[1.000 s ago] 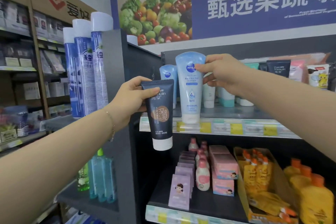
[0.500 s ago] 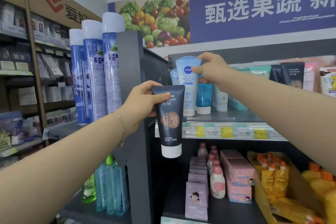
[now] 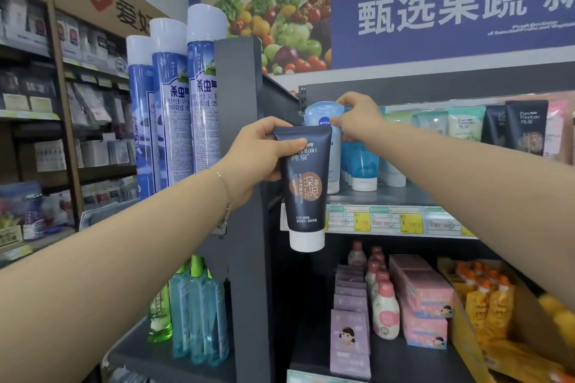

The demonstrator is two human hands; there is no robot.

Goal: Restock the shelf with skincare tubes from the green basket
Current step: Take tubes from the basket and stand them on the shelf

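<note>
My left hand [image 3: 259, 152] grips the crimped top of a dark navy tube [image 3: 305, 190] with a white cap, which hangs cap-down in front of the shelf's left post. My right hand [image 3: 357, 116] pinches the top of a light blue Nivea tube [image 3: 322, 116] that stands cap-down at the far left of the upper shelf [image 3: 389, 196], partly hidden behind the dark tube. More blue and white tubes [image 3: 362, 162] stand just right of it. The green basket is out of view.
Green and dark tubes [image 3: 525, 126] line the upper shelf further right. Tall blue spray cans [image 3: 202, 96] stand left of the grey post [image 3: 245, 165]. The lower shelf holds pink bottles [image 3: 384, 309], pink boxes and orange pouches [image 3: 488, 305].
My right hand has pushed the Nivea tube further back and left on the upper shelf. My left hand keeps holding the dark tube in front of it; the view has moved closer.
</note>
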